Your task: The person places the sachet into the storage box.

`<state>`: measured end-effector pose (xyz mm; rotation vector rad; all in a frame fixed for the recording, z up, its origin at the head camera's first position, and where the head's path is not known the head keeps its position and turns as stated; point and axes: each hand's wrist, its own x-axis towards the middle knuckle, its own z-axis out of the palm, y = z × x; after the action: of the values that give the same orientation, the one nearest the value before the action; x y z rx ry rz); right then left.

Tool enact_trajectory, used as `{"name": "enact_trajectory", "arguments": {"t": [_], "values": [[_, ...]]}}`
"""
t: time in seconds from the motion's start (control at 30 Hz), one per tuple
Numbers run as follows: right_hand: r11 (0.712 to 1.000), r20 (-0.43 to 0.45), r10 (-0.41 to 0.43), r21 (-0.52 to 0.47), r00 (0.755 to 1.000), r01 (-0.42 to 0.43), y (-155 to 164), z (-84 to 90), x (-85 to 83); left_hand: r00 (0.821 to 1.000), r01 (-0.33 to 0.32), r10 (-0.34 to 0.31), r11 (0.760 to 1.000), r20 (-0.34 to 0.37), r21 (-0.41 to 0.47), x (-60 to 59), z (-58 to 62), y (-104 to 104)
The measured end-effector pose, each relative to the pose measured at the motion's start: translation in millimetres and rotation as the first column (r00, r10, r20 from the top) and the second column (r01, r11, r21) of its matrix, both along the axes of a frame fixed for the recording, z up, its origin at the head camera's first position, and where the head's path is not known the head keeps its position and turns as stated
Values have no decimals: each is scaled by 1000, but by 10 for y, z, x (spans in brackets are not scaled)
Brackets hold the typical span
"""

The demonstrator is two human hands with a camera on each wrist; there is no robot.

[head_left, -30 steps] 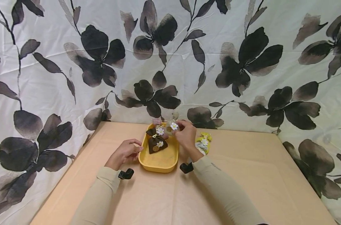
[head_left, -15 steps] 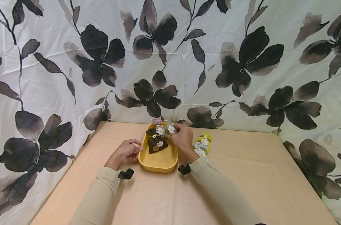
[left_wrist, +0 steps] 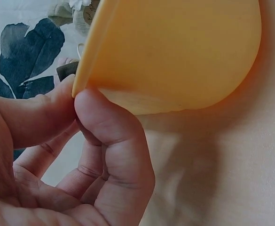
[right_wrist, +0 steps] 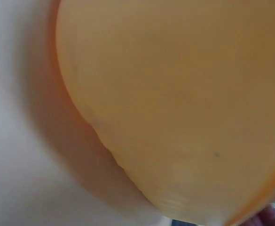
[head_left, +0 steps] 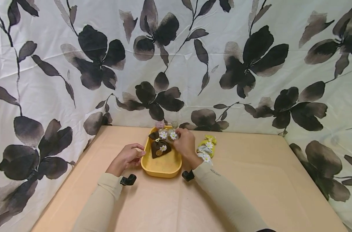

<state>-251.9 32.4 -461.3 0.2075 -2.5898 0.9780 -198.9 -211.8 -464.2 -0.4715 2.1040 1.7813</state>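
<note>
Having sunk from above the rim, the right hand (head_left: 185,144) is pinching a light, soft daisy pouch (head_left: 173,135) by its neck at frame centre, inside the yellow tray (head_left: 163,167), whose edge the left hand (head_left: 126,158) is pinching.

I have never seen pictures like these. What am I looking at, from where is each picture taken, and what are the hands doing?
A person works with two bare hands; there is no machine. One camera sits on the head and looks down at a table covered in tan paper, with a flowered cloth behind it. Two small cameras sit on the wrists, so those pictures are very close and show mostly the yellow tray. The left hand pinches the tray's rim; the left wrist picture shows thumb and finger on the edge. The right hand holds a small clear bag with a white flower at the tray's far end. A brown bag lies in the tray. More small bags lie on the table, right of the tray.
</note>
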Motion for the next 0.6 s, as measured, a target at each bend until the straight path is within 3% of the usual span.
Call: {"name": "enact_trajectory", "arguments": {"t": [0.2,0.4,0.6], "values": [[999,43,25,47,999,-27,113,38,32,1000,-11,10,1000,6,27,-10,-4,15],[998,42,33,-63,999,-30,469,53,84,1000,-6,6,1000,0,14,-25,4,28],[991,109,41,-129,993,-27,915,76,146,1000,-4,4,1000,1,13,-31,26,18]]}}
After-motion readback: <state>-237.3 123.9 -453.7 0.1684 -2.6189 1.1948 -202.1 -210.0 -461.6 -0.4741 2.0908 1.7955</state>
